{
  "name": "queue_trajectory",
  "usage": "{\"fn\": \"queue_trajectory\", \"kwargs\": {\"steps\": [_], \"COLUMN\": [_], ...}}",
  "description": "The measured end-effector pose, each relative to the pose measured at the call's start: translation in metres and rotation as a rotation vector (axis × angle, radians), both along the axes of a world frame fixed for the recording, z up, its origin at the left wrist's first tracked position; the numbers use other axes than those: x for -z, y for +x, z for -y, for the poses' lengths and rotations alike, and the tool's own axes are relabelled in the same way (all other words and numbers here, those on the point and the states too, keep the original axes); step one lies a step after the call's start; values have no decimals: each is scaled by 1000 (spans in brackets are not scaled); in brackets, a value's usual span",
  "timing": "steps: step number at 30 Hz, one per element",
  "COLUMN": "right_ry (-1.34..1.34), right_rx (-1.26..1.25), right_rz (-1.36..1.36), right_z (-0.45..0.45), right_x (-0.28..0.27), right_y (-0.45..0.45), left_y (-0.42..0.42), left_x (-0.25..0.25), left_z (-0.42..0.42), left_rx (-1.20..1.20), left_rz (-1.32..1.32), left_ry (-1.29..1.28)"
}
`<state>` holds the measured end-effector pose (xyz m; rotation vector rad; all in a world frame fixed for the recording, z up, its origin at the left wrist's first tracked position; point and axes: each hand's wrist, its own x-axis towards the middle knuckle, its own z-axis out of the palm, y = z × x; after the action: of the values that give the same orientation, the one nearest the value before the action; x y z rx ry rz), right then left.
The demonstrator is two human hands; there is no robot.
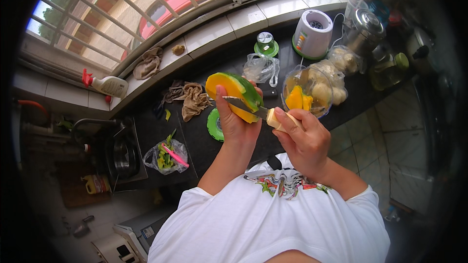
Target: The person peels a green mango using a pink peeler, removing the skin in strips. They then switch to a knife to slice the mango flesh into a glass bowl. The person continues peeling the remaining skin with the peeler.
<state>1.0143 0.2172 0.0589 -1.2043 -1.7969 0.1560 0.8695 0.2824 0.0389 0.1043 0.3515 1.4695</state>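
Note:
My left hand (237,124) holds up a large piece of green-skinned fruit (228,82) with orange-yellow flesh, thumb on the cut face. In my right hand (307,131) is a knife with a cream handle (274,120). Its blade (243,105) lies against the lower part of the fruit; how deep it goes is unclear. Just beyond my right hand, a clear bowl (284,95) contains a few orange-yellow fruit chunks (299,98). Partly behind my left hand, a green round lid (215,126) rests on the dark counter (204,146).
A white blender base (312,36) stands at the back, near bags of pale round buns (325,80). On the left are a plastic bag with green peelings (165,159), a pink peeler (175,155), brown cloths (193,100) and a sink (124,153). A spray bottle (109,86) lies on the tiled sill.

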Motion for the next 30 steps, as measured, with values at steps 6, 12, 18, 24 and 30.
{"fn": "queue_trajectory", "kwargs": {"steps": [6,12,18,24,30], "right_ry": [-41,-250,-979,-873,-880], "right_rx": [-101,-221,-394,-212,-166], "right_rz": [55,-184,-555,-382,-293], "right_z": [0,-1,1,-12,-21], "right_x": [7,18,64,162,198], "right_y": [20,27,-13,-31,-46], "left_y": [-10,-64,-115,-135,-155], "left_x": [8,21,46,54,71], "left_z": [3,0,32,63,88], "left_rx": [-6,-42,-64,64,15], "left_rz": [63,117,71,49,23], "left_ry": [-51,-27,-49,56,-37]}}
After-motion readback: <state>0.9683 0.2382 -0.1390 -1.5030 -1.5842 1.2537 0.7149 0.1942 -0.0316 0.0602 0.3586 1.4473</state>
